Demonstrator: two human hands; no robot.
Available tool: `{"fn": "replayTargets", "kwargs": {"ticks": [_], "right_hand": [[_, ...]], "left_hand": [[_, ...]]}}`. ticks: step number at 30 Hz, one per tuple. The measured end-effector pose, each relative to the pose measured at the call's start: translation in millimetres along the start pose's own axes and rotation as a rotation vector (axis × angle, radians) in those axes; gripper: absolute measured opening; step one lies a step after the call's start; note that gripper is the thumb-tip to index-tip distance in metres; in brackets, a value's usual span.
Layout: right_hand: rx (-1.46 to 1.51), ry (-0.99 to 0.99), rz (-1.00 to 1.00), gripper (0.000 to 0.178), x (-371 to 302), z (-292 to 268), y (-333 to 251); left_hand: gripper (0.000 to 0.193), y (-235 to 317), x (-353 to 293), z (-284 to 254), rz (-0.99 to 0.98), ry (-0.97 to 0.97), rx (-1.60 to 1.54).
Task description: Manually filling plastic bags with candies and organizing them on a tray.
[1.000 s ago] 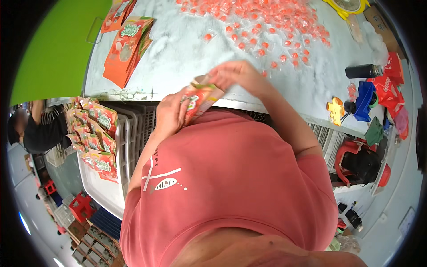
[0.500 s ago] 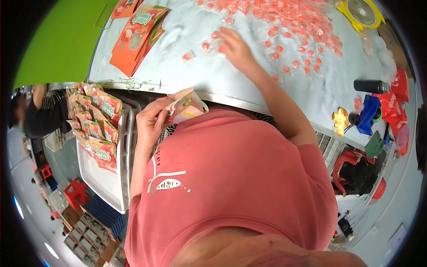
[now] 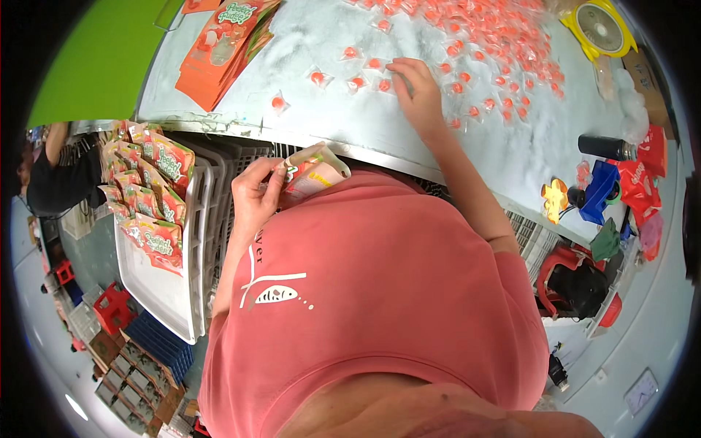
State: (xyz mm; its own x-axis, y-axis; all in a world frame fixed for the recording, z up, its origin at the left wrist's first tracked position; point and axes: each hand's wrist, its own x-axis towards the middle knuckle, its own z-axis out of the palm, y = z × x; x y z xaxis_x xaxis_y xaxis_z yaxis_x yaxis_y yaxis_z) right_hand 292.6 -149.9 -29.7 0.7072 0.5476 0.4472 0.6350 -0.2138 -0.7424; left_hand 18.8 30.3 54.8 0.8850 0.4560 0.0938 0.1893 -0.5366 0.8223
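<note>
My left hand [image 3: 255, 191] is closed on the edge of an open-topped red and white pouch [image 3: 315, 175], held against my shirt just below the table's front edge. Over the table, my right hand [image 3: 418, 93] has its thumb and fingers apart. Its fingertips are beside a few clear-wrapped red candies [image 3: 384, 85]; whether they touch one, I cannot tell. More of these candies lie scattered to the left, with a large candy pile [image 3: 485, 33] at the back right. A stack of flat red pouches [image 3: 219, 58] lies at the far left of the table.
Left of me, a white tray [image 3: 150, 292] on stacked trays holds rows of filled pouches [image 3: 157, 201]. A yellow fan [image 3: 600, 31], a dark bottle [image 3: 606, 147] and a blue tape dispenser [image 3: 600, 191] occupy the table's right side. Another person [image 3: 66, 175] is at far left.
My right hand has moved right and slightly toward me, away from several candies that now lie spread apart. My left hand still holds the pouch, now slightly farther right.
</note>
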Motion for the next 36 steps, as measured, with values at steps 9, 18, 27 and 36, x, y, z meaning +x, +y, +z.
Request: {"fn": "replayTargets", "kwargs": {"ticks": [9,18,27,36], "right_hand": [[0.088,0.07,0.055,0.034,4.0,19.5,-1.0],[0.131,0.084,0.081,0.038,0.7,41.8,11.1],[-0.201,-0.021,-0.09,0.038,24.7,58.6,21.2],[-0.096,-0.084,-0.047,0.036,17.8,66.3,33.9]], "left_hand": [[0.008,-8.5,-10.2,1.9,-0.028,0.029,-0.041],[0.01,-10.7,-8.8,2.1,-0.034,0.004,-0.048],[0.009,-9.7,-12.6,1.8,-0.027,0.021,-0.052],[0.008,-13.1,-12.6,1.3,-0.051,0.022,-0.072]]}}
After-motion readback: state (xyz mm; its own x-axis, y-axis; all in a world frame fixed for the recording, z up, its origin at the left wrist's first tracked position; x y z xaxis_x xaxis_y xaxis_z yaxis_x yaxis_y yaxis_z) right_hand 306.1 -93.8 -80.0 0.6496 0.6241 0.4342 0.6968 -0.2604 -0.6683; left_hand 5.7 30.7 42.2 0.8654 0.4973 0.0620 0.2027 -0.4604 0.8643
